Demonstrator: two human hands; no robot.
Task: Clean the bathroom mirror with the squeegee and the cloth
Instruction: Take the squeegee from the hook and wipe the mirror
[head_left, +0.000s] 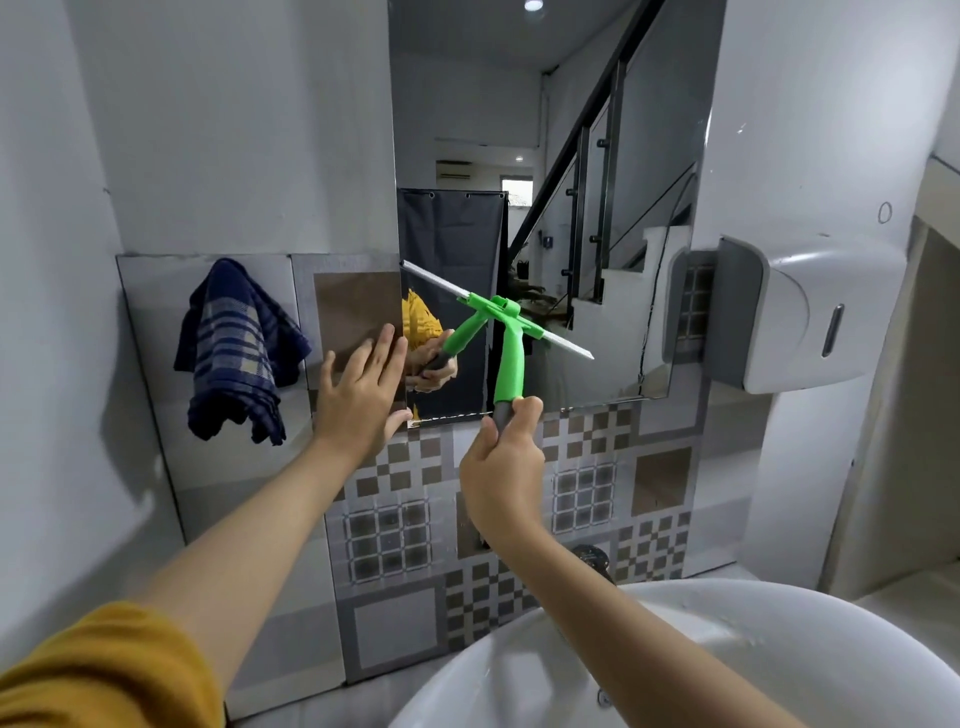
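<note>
Bathroom mirror (550, 156) before us: our right hand (501, 462) grips squeegee (506, 358), blade on glass; left hand (361, 389) flat, fingers spread, at mirror's lower left edge; cloth (236, 353) hangs left of mirror.

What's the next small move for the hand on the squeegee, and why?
Probably draw the green-handled squeegee down toward the wall mirror's bottom edge. The right hand grips its handle, the blade lies tilted across the lower glass, and the open left hand rests by the left edge.

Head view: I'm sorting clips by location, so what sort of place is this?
Likely a small bathroom: a wall mirror above a white washbasin, a wall-mounted dispenser, and patterned wall tiles.
</note>
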